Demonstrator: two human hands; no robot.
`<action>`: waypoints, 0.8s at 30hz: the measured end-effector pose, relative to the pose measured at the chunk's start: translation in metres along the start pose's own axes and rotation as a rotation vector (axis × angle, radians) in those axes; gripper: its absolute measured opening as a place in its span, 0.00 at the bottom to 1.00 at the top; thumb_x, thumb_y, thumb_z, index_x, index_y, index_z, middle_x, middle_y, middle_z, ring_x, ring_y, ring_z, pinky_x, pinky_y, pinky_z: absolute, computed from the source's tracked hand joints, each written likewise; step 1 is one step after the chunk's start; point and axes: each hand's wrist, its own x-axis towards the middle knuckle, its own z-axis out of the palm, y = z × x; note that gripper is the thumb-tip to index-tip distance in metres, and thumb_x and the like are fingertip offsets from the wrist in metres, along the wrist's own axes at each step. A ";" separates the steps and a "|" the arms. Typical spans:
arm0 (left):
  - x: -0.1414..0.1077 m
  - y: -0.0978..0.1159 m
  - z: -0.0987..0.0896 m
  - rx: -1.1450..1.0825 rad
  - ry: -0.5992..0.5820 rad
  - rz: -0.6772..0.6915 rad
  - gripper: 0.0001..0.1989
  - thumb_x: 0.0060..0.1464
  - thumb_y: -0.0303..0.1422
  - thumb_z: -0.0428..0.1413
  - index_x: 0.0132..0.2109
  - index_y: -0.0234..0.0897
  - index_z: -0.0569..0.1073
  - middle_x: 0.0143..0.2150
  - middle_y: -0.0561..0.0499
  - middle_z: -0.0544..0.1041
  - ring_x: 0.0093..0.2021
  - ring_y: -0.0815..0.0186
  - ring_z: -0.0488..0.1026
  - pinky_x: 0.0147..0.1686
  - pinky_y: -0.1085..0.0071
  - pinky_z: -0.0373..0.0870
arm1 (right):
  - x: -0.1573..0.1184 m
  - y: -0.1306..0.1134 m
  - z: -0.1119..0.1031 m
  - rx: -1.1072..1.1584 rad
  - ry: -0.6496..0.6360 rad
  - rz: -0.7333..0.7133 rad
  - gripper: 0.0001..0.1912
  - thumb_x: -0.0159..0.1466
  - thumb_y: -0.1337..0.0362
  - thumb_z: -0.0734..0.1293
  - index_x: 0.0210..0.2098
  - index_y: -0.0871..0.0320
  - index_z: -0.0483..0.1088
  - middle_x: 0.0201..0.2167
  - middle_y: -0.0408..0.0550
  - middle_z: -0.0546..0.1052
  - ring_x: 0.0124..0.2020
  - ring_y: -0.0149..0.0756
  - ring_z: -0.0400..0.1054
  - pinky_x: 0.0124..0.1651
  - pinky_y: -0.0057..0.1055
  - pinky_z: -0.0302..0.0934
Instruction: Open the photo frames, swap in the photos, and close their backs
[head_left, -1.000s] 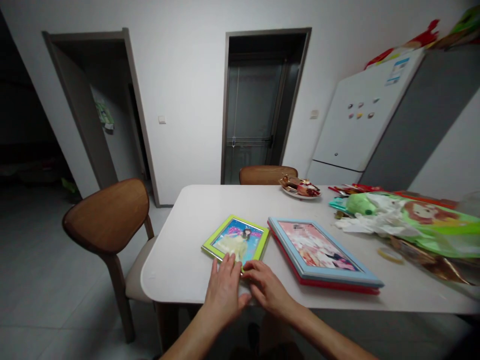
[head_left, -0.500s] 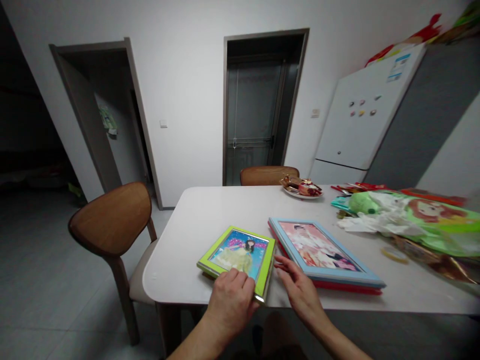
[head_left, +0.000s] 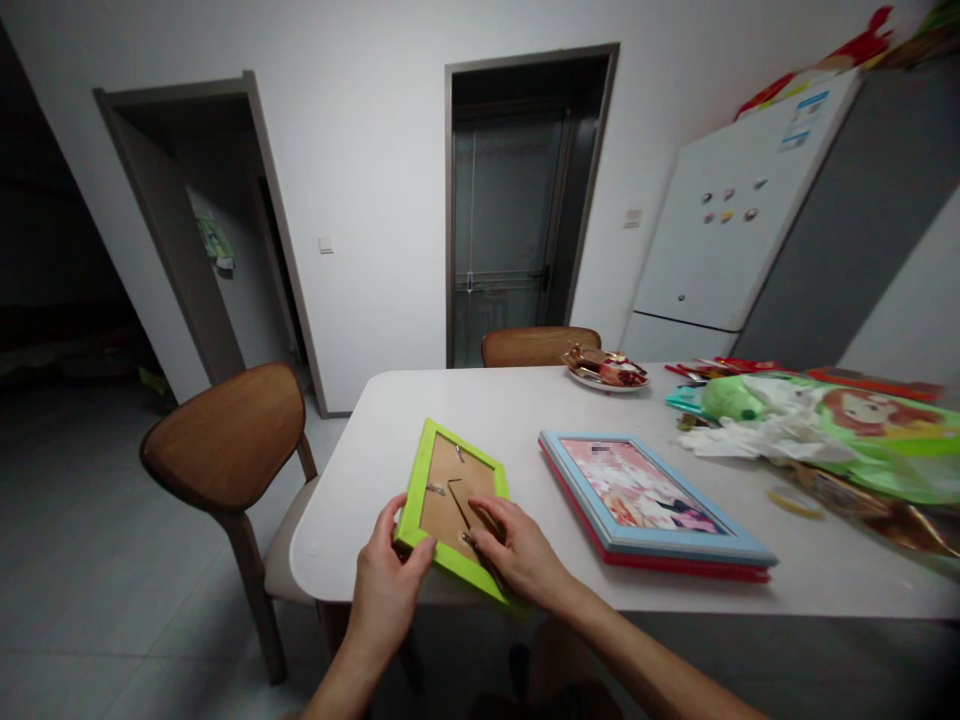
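A lime-green picture frame (head_left: 426, 470) is tilted at the table's near edge, its brown backing board (head_left: 442, 515) facing me. Metal clips and a thin stand outline show on the board. My left hand (head_left: 390, 560) grips the lower left corner, thumb on the green border. My right hand (head_left: 517, 545) is closed at the lower right of the back, thumb by a clip and fingers over the board; what lies under its fingers is partly hidden. To the right, a light-blue picture frame (head_left: 622, 545) with a pink picture rests on a red one (head_left: 675, 570).
The white table (head_left: 337, 470) also holds a plate (head_left: 600, 383) of wrapped items at the back, a tape roll (head_left: 795, 503), and green packaging (head_left: 885, 450) with crumpled white paper at the right. A brown chair (head_left: 232, 420) stands left, another chair (head_left: 540, 346) behind.
The green picture frame has been turned over from picture side to back side. My left hand has moved to its left corner, and my right hand has come onto its back.
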 end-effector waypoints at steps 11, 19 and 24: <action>-0.038 -0.047 0.002 0.589 -0.070 0.136 0.20 0.48 0.34 0.50 0.50 0.33 0.64 0.51 0.41 0.67 0.52 0.57 0.63 0.52 0.56 0.56 | -0.006 0.005 0.001 -0.216 -0.184 -0.088 0.16 0.52 0.66 0.61 0.40 0.58 0.70 0.42 0.53 0.69 0.43 0.37 0.62 0.46 0.33 0.54; -0.035 -0.041 0.003 0.673 -0.167 0.239 0.18 0.46 0.31 0.53 0.47 0.36 0.65 0.57 0.41 0.59 0.57 0.56 0.53 0.53 0.52 0.54 | 0.001 0.004 -0.008 -0.222 -0.290 -0.113 0.20 0.48 0.68 0.62 0.42 0.59 0.68 0.39 0.51 0.70 0.41 0.37 0.62 0.45 0.32 0.54; -0.030 -0.033 0.007 0.616 -0.326 0.266 0.10 0.42 0.26 0.55 0.36 0.37 0.68 0.52 0.43 0.67 0.55 0.56 0.57 0.52 0.53 0.55 | 0.004 0.003 -0.014 -0.306 -0.361 -0.121 0.22 0.46 0.70 0.63 0.42 0.56 0.67 0.40 0.49 0.69 0.41 0.37 0.61 0.43 0.30 0.54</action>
